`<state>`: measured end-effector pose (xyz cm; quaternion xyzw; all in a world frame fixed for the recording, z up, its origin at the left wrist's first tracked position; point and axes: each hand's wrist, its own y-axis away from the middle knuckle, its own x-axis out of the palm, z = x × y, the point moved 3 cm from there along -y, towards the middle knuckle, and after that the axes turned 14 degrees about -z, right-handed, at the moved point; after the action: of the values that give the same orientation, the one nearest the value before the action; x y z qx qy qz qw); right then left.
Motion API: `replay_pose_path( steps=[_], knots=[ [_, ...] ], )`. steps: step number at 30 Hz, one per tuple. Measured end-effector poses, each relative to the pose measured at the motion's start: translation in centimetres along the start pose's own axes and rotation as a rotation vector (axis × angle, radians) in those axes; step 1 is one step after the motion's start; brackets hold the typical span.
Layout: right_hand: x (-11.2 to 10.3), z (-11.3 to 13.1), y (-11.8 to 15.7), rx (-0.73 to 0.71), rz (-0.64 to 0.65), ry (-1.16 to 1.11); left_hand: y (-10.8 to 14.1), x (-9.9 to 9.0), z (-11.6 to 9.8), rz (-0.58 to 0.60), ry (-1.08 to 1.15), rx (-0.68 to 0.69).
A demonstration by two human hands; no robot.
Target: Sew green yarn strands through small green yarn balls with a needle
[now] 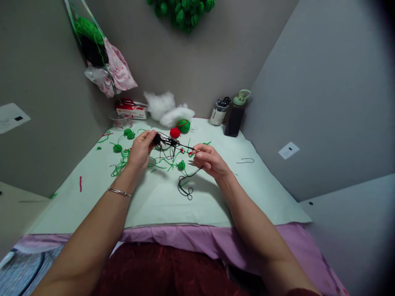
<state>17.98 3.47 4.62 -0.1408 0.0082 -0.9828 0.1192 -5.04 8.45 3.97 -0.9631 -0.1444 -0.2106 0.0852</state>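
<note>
A tangle of black yarn (169,142) is stretched in the air between my two hands. My left hand (142,149) is closed on its denser bunch. With bent fingers, my right hand (210,159) pinches a strand at the other end. From there a loose tail of black yarn (185,192) curls down over the table. Pointed metal tips (191,163) show beside my right fingers; whether they are held or lie on the table, I cannot tell. Below the tangle is a small green ball (181,165).
Green yarn scraps (119,169) litter the pale tabletop (154,209). Behind are a red ball (175,132), a green ball (184,126), white stuffing (163,107), a clear tub (121,121), a pen holder (217,114) and a bottle (235,117). A yarn bag (119,70) hangs left.
</note>
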Motion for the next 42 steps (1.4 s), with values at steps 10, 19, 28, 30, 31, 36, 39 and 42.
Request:
replay_pose_path(
  steps=[10, 19, 28, 30, 31, 36, 39, 42],
  knots=[
    [0.7, -1.0, -0.8, 0.057, -0.057, 0.180, 3.0, 2.2, 0.5, 0.366, -0.210, 0.038],
    [-0.6, -0.2, -0.8, -0.031, -0.153, 0.072, 3.2, 2.0, 0.9, 0.500, -0.307, -0.098],
    [0.0, 0.8, -0.6, -0.328, -0.140, 0.381, 1.7, 0.9, 0.7, 0.324, -0.149, -0.226],
    [0.2, 0.7, -0.7, -0.416, -0.162, 0.468, 1.8, 1.1, 0.8, 0.348, -0.142, -0.202],
    [0.2, 0.6, -0.8, -0.449, -0.186, 0.506, 1.9, 1.2, 0.9, 0.365, -0.140, -0.191],
    [-0.6, 0.5, -1.1, -0.542, -0.342, 0.541, 2.2, 1.5, 1.4, 0.399, -0.168, -0.168],
    [-0.8, 0.4, -1.1, -0.444, -0.361, 0.405, 2.3, 1.6, 1.8, 0.407, -0.202, -0.168],
    [-0.2, -0.3, -1.1, -0.263, -0.285, 0.308, 2.6, 1.7, 2.1, 0.429, -0.206, -0.162]
  ],
)
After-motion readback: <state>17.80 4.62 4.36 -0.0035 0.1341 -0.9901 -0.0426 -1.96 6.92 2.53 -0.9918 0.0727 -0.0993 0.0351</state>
